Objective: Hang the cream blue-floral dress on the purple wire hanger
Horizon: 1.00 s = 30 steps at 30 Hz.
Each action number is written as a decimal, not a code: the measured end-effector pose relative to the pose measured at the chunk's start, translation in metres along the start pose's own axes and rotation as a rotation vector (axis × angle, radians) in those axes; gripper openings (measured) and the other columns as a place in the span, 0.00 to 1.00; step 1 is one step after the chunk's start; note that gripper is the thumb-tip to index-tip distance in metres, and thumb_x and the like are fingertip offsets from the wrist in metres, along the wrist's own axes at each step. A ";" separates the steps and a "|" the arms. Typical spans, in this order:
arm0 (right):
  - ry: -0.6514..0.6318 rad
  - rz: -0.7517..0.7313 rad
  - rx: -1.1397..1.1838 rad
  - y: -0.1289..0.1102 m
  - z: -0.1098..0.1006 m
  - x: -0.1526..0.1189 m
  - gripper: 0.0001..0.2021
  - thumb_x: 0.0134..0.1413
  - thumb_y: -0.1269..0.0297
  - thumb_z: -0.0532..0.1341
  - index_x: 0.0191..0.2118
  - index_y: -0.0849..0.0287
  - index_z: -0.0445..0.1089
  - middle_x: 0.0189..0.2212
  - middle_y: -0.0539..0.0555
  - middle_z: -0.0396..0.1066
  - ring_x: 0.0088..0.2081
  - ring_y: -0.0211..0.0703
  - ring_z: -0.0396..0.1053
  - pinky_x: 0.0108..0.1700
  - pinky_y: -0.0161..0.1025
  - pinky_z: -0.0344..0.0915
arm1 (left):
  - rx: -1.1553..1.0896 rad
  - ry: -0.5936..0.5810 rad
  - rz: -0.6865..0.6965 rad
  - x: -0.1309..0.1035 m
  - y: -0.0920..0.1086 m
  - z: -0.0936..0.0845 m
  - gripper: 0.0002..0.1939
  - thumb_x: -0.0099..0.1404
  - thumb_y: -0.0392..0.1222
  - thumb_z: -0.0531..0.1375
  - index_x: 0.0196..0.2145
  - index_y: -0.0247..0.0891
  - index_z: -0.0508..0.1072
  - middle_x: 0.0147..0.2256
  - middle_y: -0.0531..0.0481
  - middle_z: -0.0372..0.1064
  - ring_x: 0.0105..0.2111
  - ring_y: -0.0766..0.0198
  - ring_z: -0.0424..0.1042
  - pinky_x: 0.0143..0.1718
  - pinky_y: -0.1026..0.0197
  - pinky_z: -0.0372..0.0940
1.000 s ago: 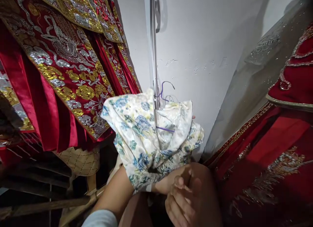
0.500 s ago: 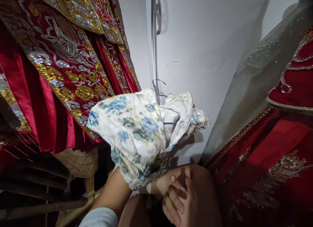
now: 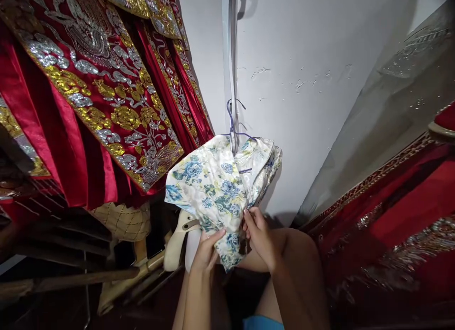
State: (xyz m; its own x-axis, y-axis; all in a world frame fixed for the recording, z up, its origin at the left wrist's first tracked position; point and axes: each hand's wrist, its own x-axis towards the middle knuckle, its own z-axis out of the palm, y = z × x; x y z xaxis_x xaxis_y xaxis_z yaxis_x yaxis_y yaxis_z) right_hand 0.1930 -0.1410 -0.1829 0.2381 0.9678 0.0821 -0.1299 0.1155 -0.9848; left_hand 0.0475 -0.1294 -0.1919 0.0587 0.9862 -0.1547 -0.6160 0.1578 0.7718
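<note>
A white garment with blue flowers [image 3: 216, 183] is draped on a thin purple hanger [image 3: 232, 126], whose hook points up in front of the pale wall. Its lower part hangs above my knees. My left hand [image 3: 208, 249] pinches the lower left side of the cloth, thumb on top. On the other side, my right hand [image 3: 258, 230] grips the front edge below the neckline between thumb and fingers. The inside of the garment shows at the neck opening, with a bit of purple hanger across it.
Red robes with gold and silver embroidery [image 3: 124, 117] hang at the left. Below them are wooden bars [image 3: 85, 280] and a cream strap-like object [image 3: 176, 247]. Another red beaded garment [image 3: 401, 226] and a sheer cover [image 3: 373, 112] are at the right.
The floral garment now hangs lower and steadier, with the hanger's hook visible. My left hand has come out from behind the cloth. My right hand has moved up and taken hold of its edge.
</note>
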 end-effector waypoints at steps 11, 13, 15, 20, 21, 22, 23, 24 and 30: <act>-0.193 0.040 0.011 0.004 0.025 -0.001 0.13 0.58 0.51 0.60 0.33 0.57 0.67 0.19 0.44 0.63 0.20 0.35 0.58 0.23 0.34 0.54 | -0.023 0.087 -0.061 -0.009 0.013 0.002 0.25 0.45 0.39 0.67 0.44 0.35 0.75 0.34 0.46 0.78 0.41 0.47 0.78 0.44 0.51 0.71; -0.143 0.013 0.009 0.004 0.020 -0.001 0.11 0.56 0.56 0.61 0.29 0.57 0.67 0.17 0.45 0.62 0.20 0.35 0.58 0.24 0.34 0.54 | -0.007 0.143 -0.049 -0.004 0.011 -0.001 0.23 0.45 0.40 0.67 0.42 0.36 0.74 0.34 0.47 0.77 0.40 0.48 0.78 0.44 0.51 0.70; -0.020 -0.005 0.050 0.005 0.010 -0.002 0.12 0.55 0.59 0.60 0.23 0.56 0.63 0.16 0.46 0.61 0.20 0.35 0.56 0.24 0.35 0.53 | 0.041 0.255 0.031 0.004 0.005 -0.011 0.19 0.46 0.41 0.68 0.38 0.37 0.73 0.33 0.48 0.76 0.40 0.50 0.77 0.45 0.52 0.69; 0.223 0.027 0.153 0.007 -0.013 -0.007 0.17 0.53 0.59 0.60 0.17 0.54 0.58 0.13 0.48 0.57 0.17 0.36 0.51 0.22 0.39 0.46 | 0.260 0.628 0.457 0.016 -0.022 -0.035 0.14 0.50 0.39 0.65 0.36 0.40 0.69 0.38 0.49 0.70 0.44 0.56 0.71 0.50 0.56 0.64; 0.208 0.037 0.139 0.006 -0.013 -0.007 0.16 0.53 0.59 0.61 0.18 0.54 0.59 0.14 0.49 0.58 0.17 0.37 0.51 0.22 0.39 0.46 | 0.312 0.657 0.547 0.014 -0.028 -0.034 0.13 0.52 0.39 0.64 0.37 0.40 0.68 0.40 0.48 0.70 0.46 0.56 0.70 0.50 0.57 0.63; 0.178 0.049 0.125 0.006 -0.011 -0.007 0.16 0.52 0.59 0.61 0.18 0.54 0.61 0.14 0.49 0.59 0.17 0.37 0.51 0.22 0.39 0.46 | 0.371 0.634 0.623 0.012 -0.034 -0.031 0.12 0.55 0.39 0.64 0.38 0.41 0.69 0.41 0.48 0.69 0.47 0.57 0.69 0.51 0.58 0.62; 0.130 0.060 0.106 0.006 -0.008 -0.007 0.15 0.52 0.59 0.61 0.18 0.55 0.62 0.14 0.49 0.60 0.17 0.36 0.52 0.22 0.38 0.46 | 0.442 0.562 0.677 0.010 -0.039 -0.025 0.11 0.57 0.40 0.63 0.39 0.41 0.70 0.42 0.48 0.69 0.46 0.57 0.69 0.50 0.58 0.62; 0.074 0.064 0.080 0.005 -0.003 -0.007 0.14 0.51 0.60 0.61 0.18 0.56 0.64 0.13 0.48 0.60 0.17 0.36 0.52 0.21 0.37 0.47 | 0.512 0.441 0.691 0.008 -0.043 -0.017 0.11 0.58 0.39 0.63 0.40 0.41 0.71 0.42 0.48 0.70 0.45 0.57 0.70 0.49 0.58 0.63; -0.136 0.050 -0.096 -0.018 0.013 0.018 0.11 0.50 0.64 0.56 0.21 0.59 0.68 0.11 0.49 0.65 0.14 0.33 0.54 0.19 0.33 0.49 | 0.723 -0.044 0.513 0.020 -0.042 0.022 0.04 0.60 0.36 0.59 0.34 0.38 0.74 0.32 0.49 0.72 0.36 0.58 0.71 0.40 0.60 0.63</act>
State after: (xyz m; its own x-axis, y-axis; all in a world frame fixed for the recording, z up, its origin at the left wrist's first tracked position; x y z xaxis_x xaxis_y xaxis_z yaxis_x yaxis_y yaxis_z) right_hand 0.1870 -0.1222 -0.1619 0.1005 0.9939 0.0460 -0.0438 0.0506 -0.9978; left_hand 0.0913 -0.1151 -0.2138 -0.0487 0.9427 0.3301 0.0713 -0.3263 0.9426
